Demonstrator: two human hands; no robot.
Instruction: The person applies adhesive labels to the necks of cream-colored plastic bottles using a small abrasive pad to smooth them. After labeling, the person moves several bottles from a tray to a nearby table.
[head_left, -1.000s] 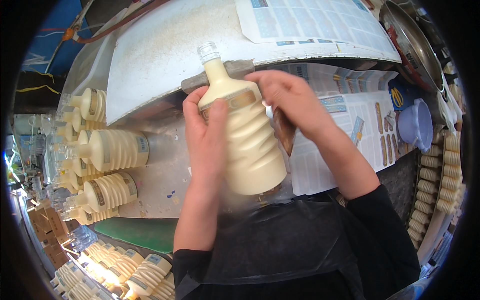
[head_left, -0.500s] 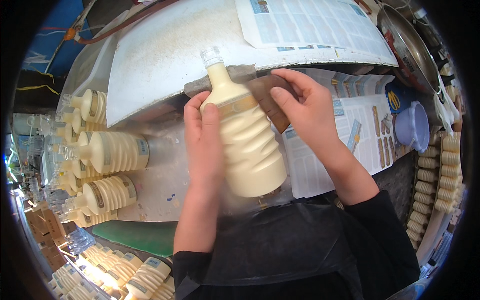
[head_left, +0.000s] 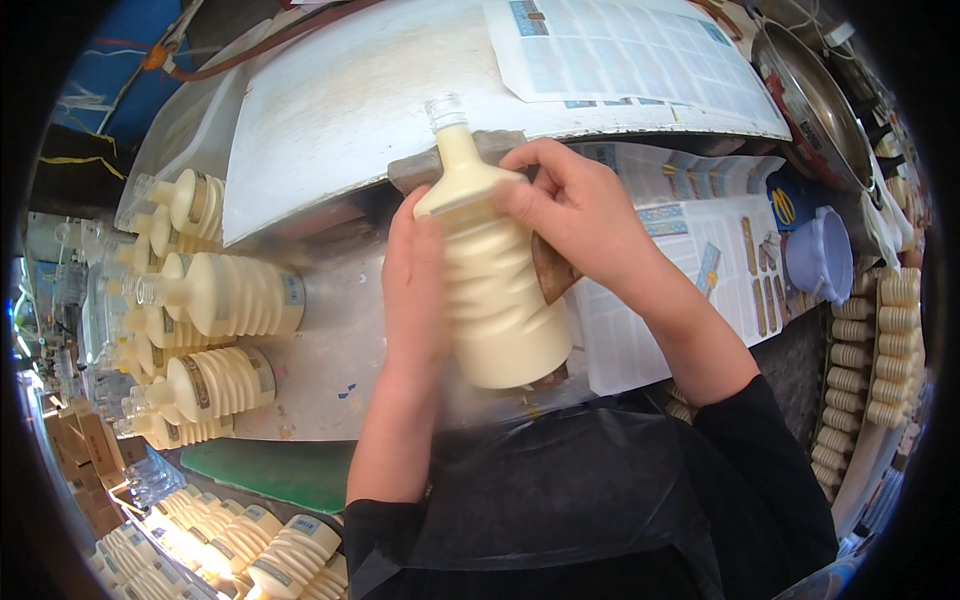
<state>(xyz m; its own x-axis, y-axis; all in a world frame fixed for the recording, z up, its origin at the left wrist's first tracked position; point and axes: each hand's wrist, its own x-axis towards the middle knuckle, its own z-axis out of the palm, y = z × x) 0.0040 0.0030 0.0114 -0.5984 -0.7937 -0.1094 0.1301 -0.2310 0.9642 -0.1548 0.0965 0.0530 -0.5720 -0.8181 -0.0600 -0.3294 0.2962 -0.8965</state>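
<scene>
At left, at least five cream ribbed bottles [head_left: 225, 295] lie stacked; at lower left are more bottles [head_left: 295, 555], too overlapped to count, beside one green sheet [head_left: 265, 478]. In the centre one cream spiral-ribbed bottle [head_left: 505, 330] lies neck-up in the frame, neck against one grey rest [head_left: 412, 172]. The left hand [head_left: 413, 290], blurred, touches its left side; I cannot tell whether the fingers clamp it. The right hand [head_left: 575, 215] has thumb and index finger bent at its right shoulder, other fingers hidden, one brown flat piece [head_left: 553, 272] jutting below. Rightward: one lavender bucket [head_left: 820, 258].
</scene>
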